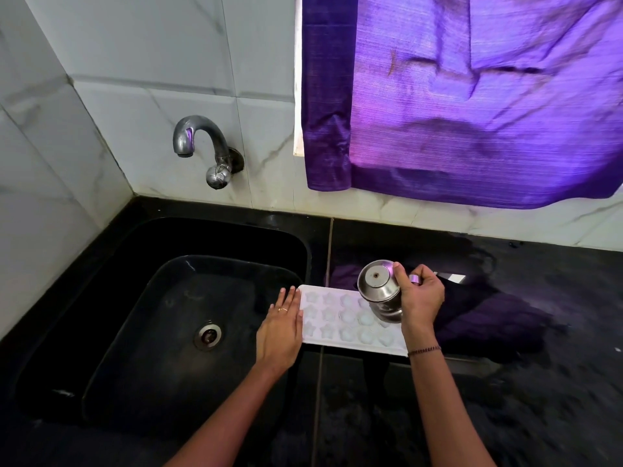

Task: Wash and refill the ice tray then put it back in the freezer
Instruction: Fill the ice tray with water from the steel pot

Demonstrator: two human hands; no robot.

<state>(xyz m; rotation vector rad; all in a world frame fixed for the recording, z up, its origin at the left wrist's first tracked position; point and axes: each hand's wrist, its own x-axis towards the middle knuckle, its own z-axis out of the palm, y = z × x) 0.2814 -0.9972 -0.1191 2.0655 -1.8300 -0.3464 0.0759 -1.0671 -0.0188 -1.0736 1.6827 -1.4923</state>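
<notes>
My left hand (281, 326) lies flat against the end of the ice tray (324, 313). My right hand (421, 298) grips a steel pot (379, 291), tipped over the tray.

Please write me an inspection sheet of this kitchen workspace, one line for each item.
Surface: black counter, looks wet behind the tray.
Job's things: white ice tray lies on the counter beside the sink; steel cup tilted over it.
Clutter: dark purple patch right of the tray, cloth or reflection, cannot tell.
Hands: left hand flat on the tray's left end; right hand grips the cup.
Cables: nothing seen.
Surroundings: tap, tiled wall, purple curtain.
</notes>
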